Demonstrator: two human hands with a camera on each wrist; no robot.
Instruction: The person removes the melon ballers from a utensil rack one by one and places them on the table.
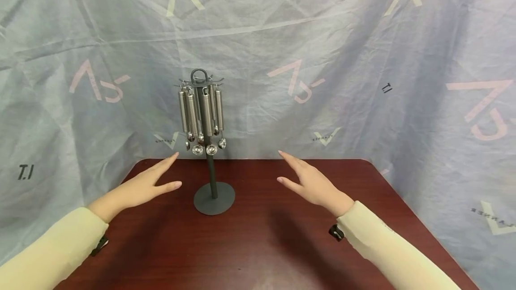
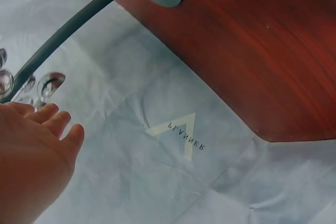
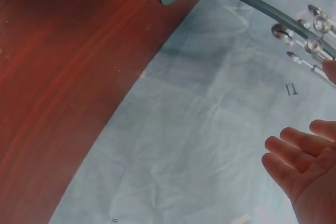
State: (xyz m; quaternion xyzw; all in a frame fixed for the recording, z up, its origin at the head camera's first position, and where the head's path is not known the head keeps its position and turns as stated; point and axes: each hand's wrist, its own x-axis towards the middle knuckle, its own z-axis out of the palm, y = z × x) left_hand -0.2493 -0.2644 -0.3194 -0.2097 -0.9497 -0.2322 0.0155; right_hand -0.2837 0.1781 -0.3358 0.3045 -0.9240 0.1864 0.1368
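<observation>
A dark grey stand (image 1: 214, 198) with a round base rises from the table, left of the middle in the head view. From the hooks at its top hang several metal utensils (image 1: 207, 115), steel handles up and small rounded ends down; their exact kind is too small to tell. My left hand (image 1: 141, 187) hovers to the left of the stand, fingers straight, thumb apart, holding nothing. On the other side, farther off, my right hand (image 1: 314, 185) is held in the air with straight fingers and nothing in it. Neither hand touches the stand.
The dark red wooden table (image 1: 258, 245) has rounded far corners. Behind and beside it hangs a pale grey-blue cloth (image 1: 250, 44) printed with letters. A small black device (image 1: 336, 232) sits under the right sleeve, another (image 1: 99, 246) under the left.
</observation>
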